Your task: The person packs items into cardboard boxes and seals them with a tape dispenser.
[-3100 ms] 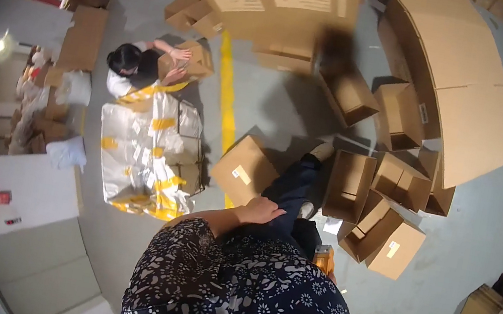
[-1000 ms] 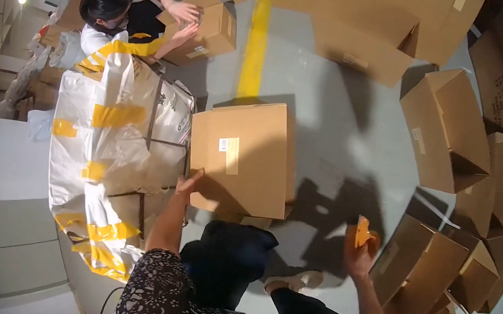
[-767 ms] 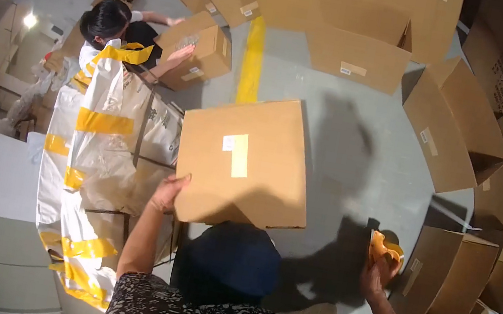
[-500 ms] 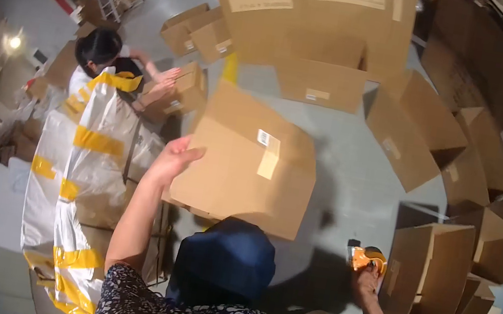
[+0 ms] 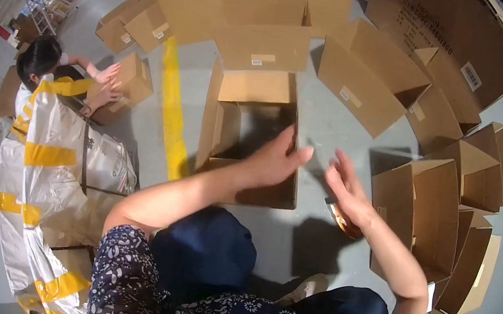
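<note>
An open-topped cardboard box [image 5: 260, 86] stands on the floor in front of my knees, its inside in shadow. Across its right side reaches my left hand [image 5: 274, 159], open, with fingers stretched near the right wall; whether it touches the cardboard I cannot tell. To the right of the box my right hand [image 5: 347, 188] is held up, open and holding nothing, its fingers pointing forward. Partly hidden beneath the right wrist, an orange tape dispenser [image 5: 343, 223] rests on the floor.
Open cardboard boxes [image 5: 365, 76] curve around the far and right sides, with a large carton [image 5: 196, 11] behind. At left stands a white plastic-wrapped stack [image 5: 47, 183] with yellow tape. Beyond it, a co-worker [image 5: 41, 62] handles another box [image 5: 132, 85]. Yellow tape [image 5: 171, 107] marks the floor.
The box has left my left hand's grip and now stands on the floor, opening upward. My right hand has let go of the tape dispenser and moved inward. The view has shifted right.
</note>
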A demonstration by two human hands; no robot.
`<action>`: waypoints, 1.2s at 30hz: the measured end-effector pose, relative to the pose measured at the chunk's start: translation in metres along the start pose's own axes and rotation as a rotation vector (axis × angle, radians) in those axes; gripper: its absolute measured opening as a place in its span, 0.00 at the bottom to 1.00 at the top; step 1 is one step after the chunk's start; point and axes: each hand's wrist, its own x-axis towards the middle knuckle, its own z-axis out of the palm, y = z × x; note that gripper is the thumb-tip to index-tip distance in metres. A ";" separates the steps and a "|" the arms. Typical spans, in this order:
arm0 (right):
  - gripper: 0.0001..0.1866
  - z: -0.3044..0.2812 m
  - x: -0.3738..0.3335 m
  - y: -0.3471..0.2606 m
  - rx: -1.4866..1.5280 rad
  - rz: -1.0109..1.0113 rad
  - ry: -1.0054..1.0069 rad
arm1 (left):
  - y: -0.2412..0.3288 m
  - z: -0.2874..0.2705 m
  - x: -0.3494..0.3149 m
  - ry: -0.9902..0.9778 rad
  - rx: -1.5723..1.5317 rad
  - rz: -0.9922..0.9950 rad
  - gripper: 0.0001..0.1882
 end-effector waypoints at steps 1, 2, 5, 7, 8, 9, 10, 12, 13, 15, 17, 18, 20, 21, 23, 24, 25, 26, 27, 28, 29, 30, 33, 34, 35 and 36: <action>0.49 0.009 0.006 -0.016 -0.078 -0.021 -0.005 | 0.027 -0.011 -0.001 -0.043 -0.045 -0.035 0.24; 0.49 0.016 0.009 -0.027 -0.161 -0.047 -0.003 | 0.056 -0.029 -0.005 -0.093 -0.092 -0.059 0.22; 0.45 0.044 0.026 -0.036 -0.473 -0.109 0.015 | 0.041 -0.114 -0.036 0.226 0.053 0.185 0.20; 0.42 0.058 0.029 -0.038 -0.537 -0.159 0.026 | 0.017 -0.140 -0.066 0.418 0.308 0.199 0.22; 0.39 0.068 0.030 -0.037 -0.595 -0.219 0.029 | -0.009 -0.147 -0.081 0.425 0.408 0.229 0.23; 0.38 0.073 0.035 -0.022 -0.724 -0.366 0.054 | -0.027 -0.155 -0.096 0.437 0.518 0.260 0.25; 0.38 0.077 0.036 -0.017 -0.720 -0.376 0.035 | -0.044 -0.143 -0.096 0.315 0.402 0.312 0.28; 0.35 0.093 0.038 -0.008 -0.841 -0.460 0.012 | -0.083 -0.123 -0.085 0.260 0.437 0.285 0.33; 0.35 0.095 0.039 -0.004 -0.841 -0.450 -0.002 | -0.070 -0.105 -0.072 0.239 0.601 0.414 0.31; 0.32 0.104 0.047 0.002 -1.110 -0.246 -0.061 | -0.057 -0.085 -0.050 0.175 0.815 0.456 0.28; 0.28 0.101 0.055 0.013 -1.229 -0.222 -0.100 | -0.058 -0.074 -0.034 0.016 1.038 0.440 0.26; 0.28 0.089 0.054 0.016 -1.236 -0.223 -0.103 | -0.059 -0.071 -0.030 0.024 1.035 0.441 0.26; 0.31 0.074 0.047 0.022 -1.023 -0.220 -0.032 | -0.060 -0.068 -0.027 -0.099 1.005 0.306 0.28; 0.34 0.075 0.035 0.022 -1.051 -0.161 0.084 | -0.059 -0.069 -0.029 -0.115 1.032 0.275 0.28; 0.43 0.069 0.014 0.035 -0.917 -0.037 0.205 | -0.060 -0.063 -0.036 -0.071 1.029 0.264 0.29; 0.38 0.058 0.009 0.058 -0.745 0.109 0.195 | -0.062 -0.058 -0.037 -0.031 1.023 0.263 0.29; 0.36 0.070 0.009 0.039 -0.491 0.264 0.131 | -0.065 -0.056 -0.042 -0.009 1.029 0.225 0.30; 0.33 0.081 0.009 0.018 -0.236 0.414 0.069 | -0.066 -0.054 -0.046 -0.007 1.030 0.217 0.30; 0.33 0.080 0.015 0.025 -0.235 0.417 0.061 | -0.068 -0.051 -0.050 0.031 1.024 0.176 0.31; 0.31 0.076 0.020 0.030 -0.218 0.372 0.067 | -0.066 -0.048 -0.051 0.068 1.009 0.147 0.32; 0.29 0.072 0.023 0.033 -0.201 0.328 0.075 | -0.065 -0.046 -0.053 0.066 1.001 0.150 0.32; 0.29 0.066 0.023 0.035 -0.203 0.335 0.085 | -0.065 -0.042 -0.054 0.068 0.952 0.164 0.32; 0.28 0.046 0.031 0.020 -0.166 0.275 0.070 | -0.062 -0.040 -0.048 0.027 0.888 0.255 0.30; 0.27 0.011 0.041 0.063 -0.275 -0.026 0.111 | -0.058 -0.032 -0.035 -0.014 0.852 0.358 0.28; 0.27 0.026 0.050 0.028 -0.201 0.108 0.062 | -0.057 -0.050 -0.027 -0.089 0.871 0.367 0.27; 0.26 0.016 0.058 0.027 -0.196 0.082 0.105 | -0.055 -0.059 -0.011 -0.177 0.847 0.420 0.25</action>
